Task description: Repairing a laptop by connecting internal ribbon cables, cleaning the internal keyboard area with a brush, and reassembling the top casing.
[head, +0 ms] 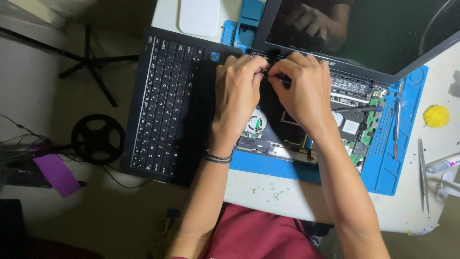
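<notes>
White worktop (268,194), blue repair mat (383,172) on it. Opened laptop base (352,122) lies on mat, board and fan (255,123) exposed, screen (364,29) tilted back at far side. Both hands meet at the hinge edge: left hand (237,96) and right hand (304,88), fingertips pinched together on a small dark part (265,73), too small to identify. Part sits between the thumbs, equally near both. Detached keyboard panel (167,103) lies left, overhanging the worktop. Tweezers (422,175) and yellow blob (436,116) well right.
</notes>
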